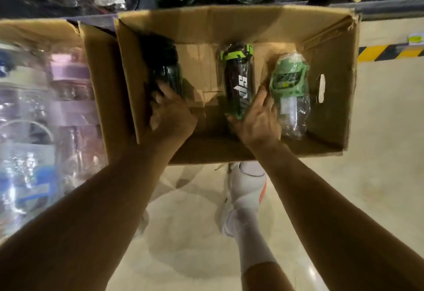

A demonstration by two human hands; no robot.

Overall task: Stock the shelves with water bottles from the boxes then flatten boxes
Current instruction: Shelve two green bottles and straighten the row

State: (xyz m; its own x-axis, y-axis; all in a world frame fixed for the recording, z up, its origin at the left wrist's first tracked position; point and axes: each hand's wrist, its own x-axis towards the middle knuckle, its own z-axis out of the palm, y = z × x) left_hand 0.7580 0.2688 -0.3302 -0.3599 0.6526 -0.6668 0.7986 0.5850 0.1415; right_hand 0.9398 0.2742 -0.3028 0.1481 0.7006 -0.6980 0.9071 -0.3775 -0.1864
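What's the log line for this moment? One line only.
stage: unpacking | left hand: grips dark bottle | right hand: grips green-lid bottle | green bottle: lying in box

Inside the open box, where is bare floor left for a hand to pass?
Bare box floor lies between the black bottle and the green-lidded dark bottle. Right of that, the right hand and clear bottle sit crowded together.

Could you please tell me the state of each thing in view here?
Brown cardboard box: open, three bottles inside.
Black plastic bottle: gripped by left hand.
Dark bottle with lime-green lid: lying, gripped by right hand.
Clear bottle with pale green lid: lying, plastic-wrapped.
Second cardboard box: open, full.
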